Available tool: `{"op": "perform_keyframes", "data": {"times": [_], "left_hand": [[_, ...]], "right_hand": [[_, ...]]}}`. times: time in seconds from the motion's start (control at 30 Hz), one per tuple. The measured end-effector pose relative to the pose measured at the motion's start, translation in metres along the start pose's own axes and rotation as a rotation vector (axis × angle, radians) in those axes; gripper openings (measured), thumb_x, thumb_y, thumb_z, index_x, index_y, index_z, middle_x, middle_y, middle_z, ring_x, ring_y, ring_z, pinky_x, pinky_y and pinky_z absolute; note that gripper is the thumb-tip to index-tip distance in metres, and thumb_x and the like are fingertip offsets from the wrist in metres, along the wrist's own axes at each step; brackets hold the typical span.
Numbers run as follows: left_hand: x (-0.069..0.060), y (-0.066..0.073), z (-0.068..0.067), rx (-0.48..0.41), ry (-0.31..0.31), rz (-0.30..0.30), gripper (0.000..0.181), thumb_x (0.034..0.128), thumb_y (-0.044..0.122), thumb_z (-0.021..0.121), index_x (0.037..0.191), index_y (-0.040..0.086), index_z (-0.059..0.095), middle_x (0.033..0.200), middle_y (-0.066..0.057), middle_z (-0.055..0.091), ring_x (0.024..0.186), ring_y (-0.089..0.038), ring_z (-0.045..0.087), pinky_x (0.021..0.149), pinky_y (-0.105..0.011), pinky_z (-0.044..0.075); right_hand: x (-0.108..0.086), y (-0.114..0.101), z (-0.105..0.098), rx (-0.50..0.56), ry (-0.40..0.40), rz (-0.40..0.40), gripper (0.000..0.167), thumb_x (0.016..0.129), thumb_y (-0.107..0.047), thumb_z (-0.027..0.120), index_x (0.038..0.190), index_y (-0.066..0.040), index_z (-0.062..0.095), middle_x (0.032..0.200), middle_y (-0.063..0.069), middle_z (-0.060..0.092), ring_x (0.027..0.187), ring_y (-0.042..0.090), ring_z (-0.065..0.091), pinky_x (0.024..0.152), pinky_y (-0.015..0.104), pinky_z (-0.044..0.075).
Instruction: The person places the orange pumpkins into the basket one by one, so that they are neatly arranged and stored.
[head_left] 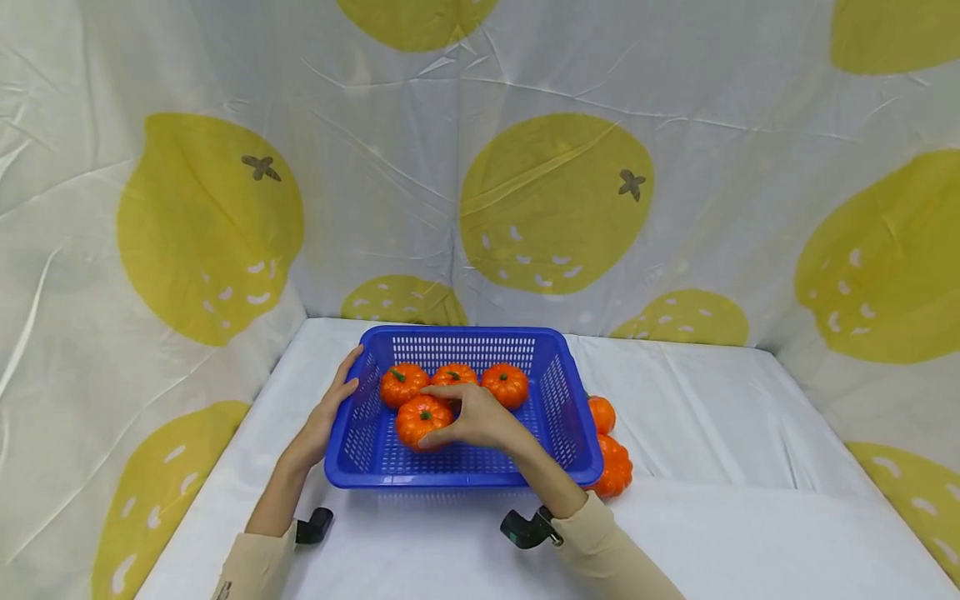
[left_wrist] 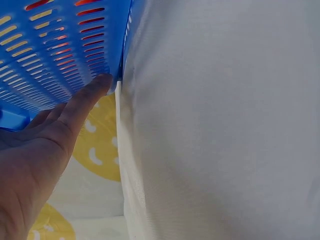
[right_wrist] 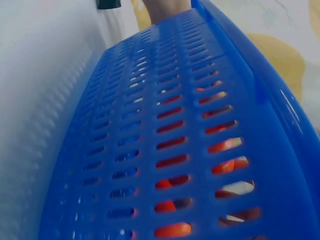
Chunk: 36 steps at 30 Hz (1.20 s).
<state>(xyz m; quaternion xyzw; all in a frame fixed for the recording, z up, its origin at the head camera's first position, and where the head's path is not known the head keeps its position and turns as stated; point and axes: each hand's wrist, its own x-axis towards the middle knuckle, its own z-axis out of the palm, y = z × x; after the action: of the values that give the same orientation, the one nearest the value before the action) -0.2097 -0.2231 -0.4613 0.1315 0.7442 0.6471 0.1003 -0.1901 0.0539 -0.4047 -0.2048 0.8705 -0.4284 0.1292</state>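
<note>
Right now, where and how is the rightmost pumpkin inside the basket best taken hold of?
Probably by the round sides of the rightmost pumpkin, from above and slightly right: it sits stem up, the basket surrounds it, and bare floor lies to its right, while the middle pumpkin is close on its left.

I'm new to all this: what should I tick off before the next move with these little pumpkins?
1. Front pumpkin held by the right grip: ok, thumb and finger are around it.
2. Left grip touching the blue basket: ok, at its left side.
3. Basket upright: ok, opening faces up.
4. Front pumpkin lifted off the basket floor: cannot tell.
5. Space right of the basket free: not ok, two orange objects sit there, partly hidden.
</note>
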Motion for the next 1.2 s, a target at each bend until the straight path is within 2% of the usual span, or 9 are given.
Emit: {"op": "perform_keyframes", "data": {"times": [0.23,0.4,0.53,0.8,0.9,1.03,1.2], "left_hand": [[0.0,0.002,-0.002,0.012,-0.01,0.008,0.059,0.112,0.036,0.021,0.168,0.031,0.003,0.176,-0.009,-0.007,0.16,-0.044,-0.001,0.125,-0.073,0.0],[0.0,0.002,-0.002,0.003,-0.005,0.008,0.059,0.1118,0.036,0.022,0.168,0.031,0.003,0.176,-0.009,-0.007,0.159,-0.044,0.001,0.125,-0.072,0.001],[0.0,-0.001,0.002,-0.001,-0.007,0.0,0.059,0.1117,0.036,0.021,0.168,0.032,0.003,0.176,-0.007,-0.007,0.16,-0.044,0.001,0.124,-0.074,0.0],[-0.001,0.0,0.0,0.022,0.011,-0.006,0.058,0.1115,0.039,0.022,0.167,0.035,0.005,0.177,-0.006,-0.005,0.161,-0.044,0.0,0.124,-0.073,-0.001],[0.0,-0.001,-0.001,0.024,0.011,-0.008,0.058,0.1114,0.039,0.022,0.167,0.035,0.005,0.176,-0.007,-0.005,0.161,-0.044,0.0,0.124,-0.074,-0.001],[0.001,-0.003,0.001,0.012,-0.003,-0.012,0.058,0.1114,0.039,0.021,0.167,0.036,0.004,0.176,-0.006,-0.006,0.161,-0.045,0.0,0.123,-0.075,0.001],[0.001,-0.003,0.001,0.004,0.001,-0.006,0.058,0.1116,0.038,0.02,0.167,0.036,0.004,0.176,-0.006,-0.006,0.161,-0.044,0.0,0.124,-0.074,0.001]], "right_hand": [[0.009,0.0,0.012,-0.065,-0.064,0.011,0.072,0.082,-0.029,0.089,0.146,-0.01,0.06,0.139,0.013,0.066,0.124,0.028,0.064,0.109,0.047,0.053],[0.009,-0.002,0.018,-0.098,-0.12,0.066,0.068,0.085,-0.023,0.087,0.145,-0.008,0.06,0.143,0.016,0.063,0.129,0.031,0.061,0.114,0.05,0.049],[0.007,0.0,0.021,-0.112,-0.129,0.1,0.066,0.086,-0.022,0.086,0.145,-0.007,0.06,0.141,0.016,0.064,0.125,0.031,0.062,0.113,0.051,0.049],[0.008,-0.002,0.027,-0.226,-0.149,0.109,0.077,0.087,-0.036,0.084,0.154,-0.016,0.052,0.149,0.012,0.061,0.134,0.032,0.058,0.115,0.051,0.047],[0.007,0.0,0.026,-0.205,-0.159,0.095,0.077,0.089,-0.038,0.082,0.155,-0.017,0.049,0.149,0.011,0.06,0.134,0.031,0.059,0.115,0.051,0.047],[0.004,0.002,0.023,-0.146,-0.162,0.093,0.071,0.09,-0.031,0.081,0.153,-0.017,0.052,0.148,0.013,0.061,0.132,0.032,0.059,0.115,0.052,0.048],[0.006,0.001,0.025,-0.143,-0.177,0.064,0.069,0.091,-0.03,0.08,0.153,-0.016,0.052,0.145,0.012,0.062,0.129,0.031,0.061,0.113,0.05,0.05]]}}
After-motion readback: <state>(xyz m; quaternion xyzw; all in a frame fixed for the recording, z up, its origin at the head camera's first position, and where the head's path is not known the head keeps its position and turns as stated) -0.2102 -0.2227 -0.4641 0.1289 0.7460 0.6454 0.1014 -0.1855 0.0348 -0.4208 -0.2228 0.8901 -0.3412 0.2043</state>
